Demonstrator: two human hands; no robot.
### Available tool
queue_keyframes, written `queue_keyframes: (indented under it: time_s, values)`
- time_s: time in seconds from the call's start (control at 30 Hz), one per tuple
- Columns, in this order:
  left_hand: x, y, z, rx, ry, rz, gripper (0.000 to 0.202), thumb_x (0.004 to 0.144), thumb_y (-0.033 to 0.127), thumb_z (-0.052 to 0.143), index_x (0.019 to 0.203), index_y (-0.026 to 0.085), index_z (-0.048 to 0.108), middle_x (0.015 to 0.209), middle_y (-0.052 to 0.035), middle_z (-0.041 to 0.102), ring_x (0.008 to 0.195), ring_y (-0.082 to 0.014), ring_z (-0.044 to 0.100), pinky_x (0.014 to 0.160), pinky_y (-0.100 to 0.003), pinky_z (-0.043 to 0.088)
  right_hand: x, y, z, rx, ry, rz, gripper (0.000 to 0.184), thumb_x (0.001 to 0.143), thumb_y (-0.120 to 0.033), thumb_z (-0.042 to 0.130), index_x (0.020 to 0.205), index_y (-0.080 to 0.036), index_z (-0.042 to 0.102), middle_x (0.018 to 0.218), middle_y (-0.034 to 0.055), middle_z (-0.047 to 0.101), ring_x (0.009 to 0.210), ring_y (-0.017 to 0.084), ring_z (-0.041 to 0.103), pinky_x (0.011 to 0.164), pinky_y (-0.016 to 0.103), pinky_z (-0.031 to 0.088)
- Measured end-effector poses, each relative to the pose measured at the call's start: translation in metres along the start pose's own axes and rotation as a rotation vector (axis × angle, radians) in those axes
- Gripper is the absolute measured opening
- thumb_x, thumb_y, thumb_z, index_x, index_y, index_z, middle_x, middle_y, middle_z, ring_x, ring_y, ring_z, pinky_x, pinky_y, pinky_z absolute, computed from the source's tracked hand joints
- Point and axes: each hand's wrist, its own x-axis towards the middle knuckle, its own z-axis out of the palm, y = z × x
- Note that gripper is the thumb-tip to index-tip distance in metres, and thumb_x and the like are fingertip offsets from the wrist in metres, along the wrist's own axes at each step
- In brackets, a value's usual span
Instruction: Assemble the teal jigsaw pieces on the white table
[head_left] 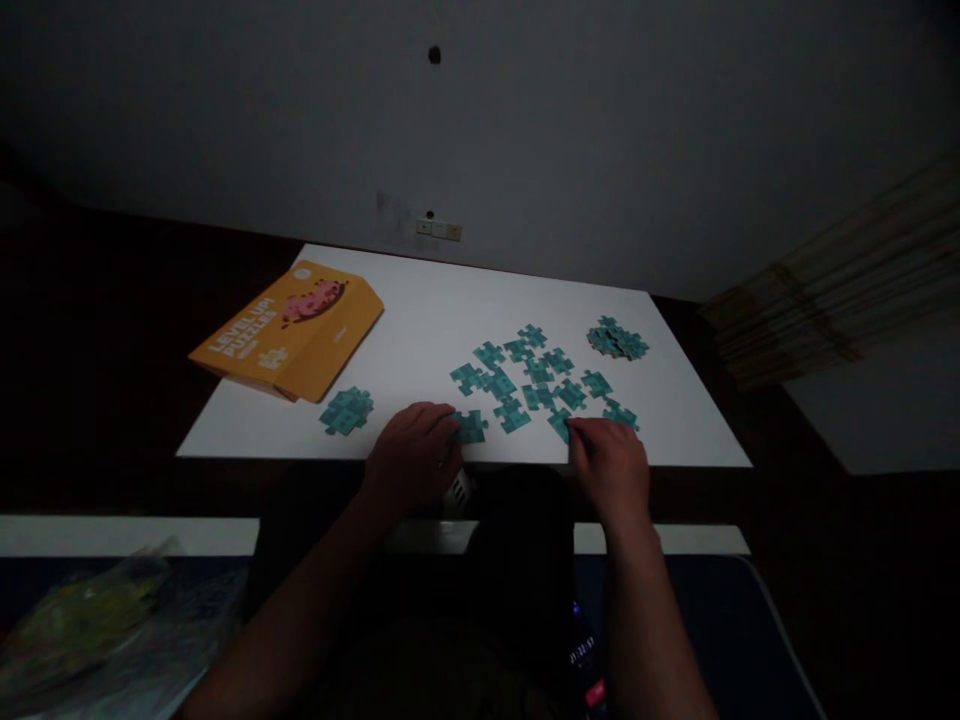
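Observation:
My left hand (pixel 414 450) rests at the front edge of the white table, its fingers bent over the left end of a teal puzzle piece (pixel 472 427). With thumb and forefinger pinched, my right hand (pixel 611 462) holds the corner of another teal puzzle piece (pixel 559 424) near the same edge. Between and beyond the hands, several teal puzzle pieces (pixel 538 371) lie spread flat, some touching or overlapping. One more piece (pixel 621 415) lies just behind my right hand, partly covered by it.
An orange puzzle box (pixel 315 335) lies at the table's left. A small teal pile (pixel 348 410) sits before it, and a larger heap of pieces (pixel 617 339) at the back right. Below are a plastic bag (pixel 105 620) and a lit phone (pixel 583 652). The white table (pixel 420 300) stands near a wall.

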Motion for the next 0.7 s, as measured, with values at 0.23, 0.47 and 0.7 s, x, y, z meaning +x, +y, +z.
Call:
queue_keyframes:
  time_s: [0.23, 0.47, 0.7]
  values:
    - [-0.001, 0.001, -0.001, 0.0, -0.01, -0.021, 0.017, 0.099, 0.022, 0.069, 0.115, 0.022, 0.072, 0.129, -0.0116, 0.08, 0.118, -0.033, 0.072, 0.101, -0.053, 0.063, 0.085, -0.05, 0.021, 0.135, -0.23, -0.193, 0.039, 0.108, -0.024, 0.058, 0.139, -0.029, 0.08, 0.135, 0.0108, 0.082, 0.123, 0.037, 0.071, 0.108, 0.058, 0.057]
    - [-0.003, 0.0, 0.003, -0.01, 0.003, -0.02, 0.017, 0.098, 0.022, 0.069, 0.114, 0.021, 0.073, 0.128, -0.0112, 0.079, 0.119, -0.0329, 0.071, 0.103, -0.054, 0.063, 0.132, -0.061, 0.041, 0.068, -0.5, -0.364, 0.068, 0.086, -0.002, 0.064, 0.146, -0.031, 0.078, 0.143, 0.0082, 0.08, 0.132, 0.037, 0.07, 0.114, 0.057, 0.055]
    - [-0.003, 0.001, 0.003, 0.001, 0.014, -0.021, 0.018, 0.097, 0.02, 0.07, 0.114, 0.022, 0.074, 0.127, -0.011, 0.079, 0.117, -0.0323, 0.071, 0.101, -0.052, 0.062, 0.136, -0.05, 0.039, 0.11, -0.585, -0.392, 0.071, 0.088, 0.0, 0.061, 0.149, -0.033, 0.075, 0.152, 0.0056, 0.076, 0.139, 0.033, 0.07, 0.12, 0.054, 0.054]
